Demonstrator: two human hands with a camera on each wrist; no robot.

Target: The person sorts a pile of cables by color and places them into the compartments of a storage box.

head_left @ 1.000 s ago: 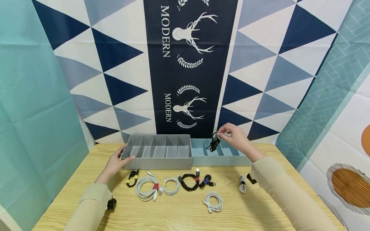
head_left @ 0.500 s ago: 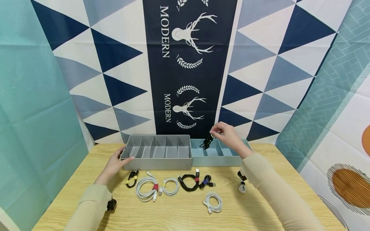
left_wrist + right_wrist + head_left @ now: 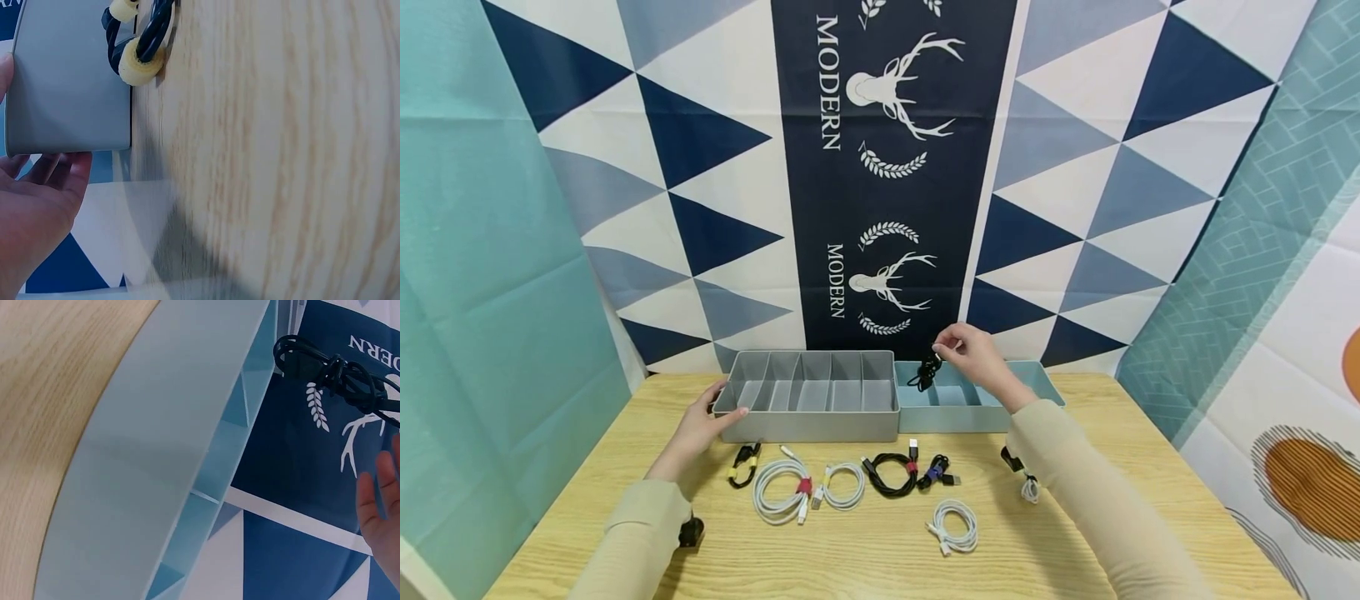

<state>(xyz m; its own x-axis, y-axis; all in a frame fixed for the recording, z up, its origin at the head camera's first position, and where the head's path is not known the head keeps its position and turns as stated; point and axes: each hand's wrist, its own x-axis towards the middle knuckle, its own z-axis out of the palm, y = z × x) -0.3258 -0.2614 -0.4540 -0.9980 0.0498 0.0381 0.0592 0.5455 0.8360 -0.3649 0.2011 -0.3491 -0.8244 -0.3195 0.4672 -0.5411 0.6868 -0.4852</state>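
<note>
My right hand [image 3: 973,357] pinches a coiled black cable [image 3: 927,371] between thumb and fingertips. The bundle hangs over the left compartment of the light blue divided box [image 3: 955,419]; in the right wrist view the black cable [image 3: 340,375] dangles above the rim. At the left end of the grey divided box [image 3: 812,427], my left hand [image 3: 696,423] grips the corner, thumb on the front wall and fingers round the end. The left wrist view has those fingers partly hidden behind the grey box [image 3: 69,87].
Several tied cables lie in front of the boxes: a black one with yellow ties [image 3: 743,467], a white one with a red tie [image 3: 759,493], a black one with a red tie [image 3: 891,493]. Nearer lie a white coil [image 3: 973,529] and, by the right sleeve, a white bundle [image 3: 1030,490].
My right hand has moved left with the black cable, from over the blue box's middle to its left compartment, and slightly lower. My left hand stays on the grey box.
</note>
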